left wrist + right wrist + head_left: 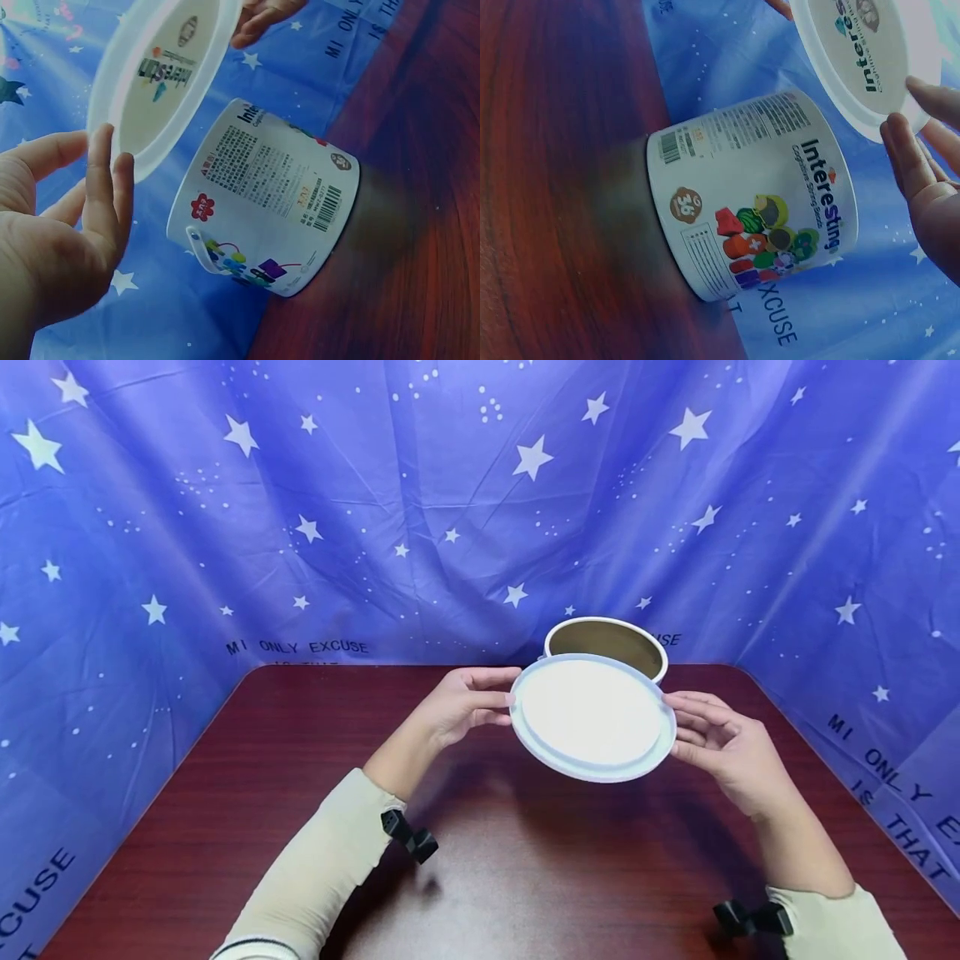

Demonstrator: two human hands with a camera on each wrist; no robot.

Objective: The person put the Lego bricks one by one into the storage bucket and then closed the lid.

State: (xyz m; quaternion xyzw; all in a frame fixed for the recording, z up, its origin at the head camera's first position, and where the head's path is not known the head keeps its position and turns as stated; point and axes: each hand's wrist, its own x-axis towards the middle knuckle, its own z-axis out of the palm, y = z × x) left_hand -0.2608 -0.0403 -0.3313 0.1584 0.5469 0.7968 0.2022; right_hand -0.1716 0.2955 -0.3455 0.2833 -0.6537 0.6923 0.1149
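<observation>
Between both hands is a round white plastic lid (592,714), tilted and raised above the table. My left hand (467,706) pinches its left edge between thumb and fingers, and my right hand (731,750) pinches the right edge. Plain white fills the face in the head view, while printed lettering shows on the lid (166,79) in the left wrist view. Behind it stands a white bucket (611,639), uncovered, its lower part hidden by the lid. Colourful bead pictures and the word "Interesting" cover the bucket wall (742,180) in the right wrist view.
The dark red wooden table (300,802) spreads out in front of the bucket. A blue star-printed curtain (420,527) hangs along the back and both sides. A small white handle piece (201,251) projects from the bucket's side. Black camera mounts (408,837) sit at both wrists.
</observation>
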